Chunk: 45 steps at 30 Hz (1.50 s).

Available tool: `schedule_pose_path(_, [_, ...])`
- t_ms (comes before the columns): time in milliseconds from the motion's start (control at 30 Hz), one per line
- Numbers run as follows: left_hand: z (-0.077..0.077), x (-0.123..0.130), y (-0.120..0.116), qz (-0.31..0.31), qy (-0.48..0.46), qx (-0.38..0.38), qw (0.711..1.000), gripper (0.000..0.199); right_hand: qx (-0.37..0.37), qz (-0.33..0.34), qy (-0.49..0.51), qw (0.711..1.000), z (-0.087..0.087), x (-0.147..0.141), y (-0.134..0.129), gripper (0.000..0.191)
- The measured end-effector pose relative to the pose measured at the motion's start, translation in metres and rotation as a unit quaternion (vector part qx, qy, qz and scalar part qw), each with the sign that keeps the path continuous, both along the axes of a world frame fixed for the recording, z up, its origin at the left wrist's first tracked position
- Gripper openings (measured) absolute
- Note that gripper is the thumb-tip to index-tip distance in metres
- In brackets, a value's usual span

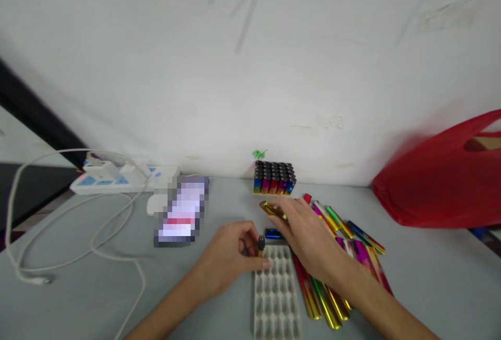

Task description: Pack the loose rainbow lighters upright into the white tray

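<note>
My left hand (230, 256) holds a small black-topped lighter (261, 245) upright between thumb and fingers, at the upper left corner of a pale tray (276, 298) with rows of hollows. My right hand (305, 227) is closed on a shiny gold lighter-like tube (269, 208), which lies slanted above the tray. A blue piece (273, 233) rests just beyond the tray's far edge. Beneath and beside my right forearm lie several shiny coloured tubes (326, 303). Against the wall stands a block of upright black-topped lighters (274, 178).
A phone (182, 212) lies left of my hands, its screen blurred. Behind it are a white power strip (125, 177) and a looping white cable (113, 259). A red bag (438, 183) stands at the right by the wall.
</note>
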State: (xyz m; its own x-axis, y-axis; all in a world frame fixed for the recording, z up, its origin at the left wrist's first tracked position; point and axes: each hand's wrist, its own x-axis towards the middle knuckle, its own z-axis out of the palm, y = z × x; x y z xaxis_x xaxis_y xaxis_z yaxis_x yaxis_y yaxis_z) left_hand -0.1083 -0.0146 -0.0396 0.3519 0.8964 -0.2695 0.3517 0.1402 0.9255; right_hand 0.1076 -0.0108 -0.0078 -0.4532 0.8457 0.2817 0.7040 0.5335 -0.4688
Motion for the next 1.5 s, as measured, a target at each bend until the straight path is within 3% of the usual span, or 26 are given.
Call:
schedule_pose_path(133, [0.000, 0.001, -0.001, -0.005, 0.003, 0.007, 1.000, 0.034, -0.115, -0.050, 0.214, 0.969, -0.003, 0.007, -0.022, 0.028])
schedule_pose_path(300, [-0.006, -0.001, -0.002, -0.011, 0.010, 0.006, 1.000, 0.034, -0.239, -0.101, 0.406, 0.876, -0.012, 0.008, -0.033, 0.036])
schedule_pose_path(433, [-0.005, 0.000, -0.002, -0.014, 0.033, 0.025, 0.999, 0.030, -0.279, -0.084, 0.476, 0.830, -0.015, 0.009, -0.036, 0.038])
schedule_pose_path(567, [-0.003, 0.002, -0.005, -0.021, 0.064, 0.048, 0.997, 0.027, -0.372, -0.011, 0.525, 0.766, -0.018, 0.006, -0.039, 0.035])
schedule_pose_path(667, [-0.001, 0.003, -0.007, -0.024, 0.074, 0.050, 0.996, 0.025, -0.410, -0.022, 0.556, 0.723, -0.020, 0.002, -0.043, 0.037])
schedule_pose_path(767, [0.000, 0.002, -0.008, -0.024, 0.076, 0.050, 0.996, 0.027, -0.398, -0.049, 0.567, 0.720, -0.020, -0.002, -0.048, 0.043])
schedule_pose_path(900, [-0.004, 0.002, -0.007, -0.021, 0.080, 0.055, 0.995, 0.028, -0.386, -0.059, 0.483, 0.784, -0.022, -0.003, -0.055, 0.046])
schedule_pose_path(967, [-0.006, 0.002, -0.007, -0.023, 0.074, 0.059, 0.995, 0.028, -0.396, -0.059, 0.463, 0.791, -0.025, -0.001, -0.057, 0.052])
schedule_pose_path(1033, [-0.006, 0.002, -0.006, -0.026, 0.078, 0.061, 0.995, 0.028, -0.414, -0.070, 0.491, 0.763, -0.028, 0.000, -0.056, 0.057])
schedule_pose_path(1167, [-0.001, 0.002, -0.007, -0.030, 0.103, 0.064, 0.992, 0.027, -0.487, -0.076, 0.555, 0.670, -0.034, 0.003, -0.049, 0.067])
schedule_pose_path(1300, [0.002, 0.002, -0.007, -0.030, 0.109, 0.054, 0.992, 0.027, -0.512, -0.055, 0.569, 0.641, -0.030, 0.003, -0.046, 0.075])
schedule_pose_path(1500, [-0.001, 0.003, -0.006, -0.030, 0.109, 0.053, 0.992, 0.028, -0.533, -0.035, 0.616, 0.579, -0.015, -0.003, -0.052, 0.070])
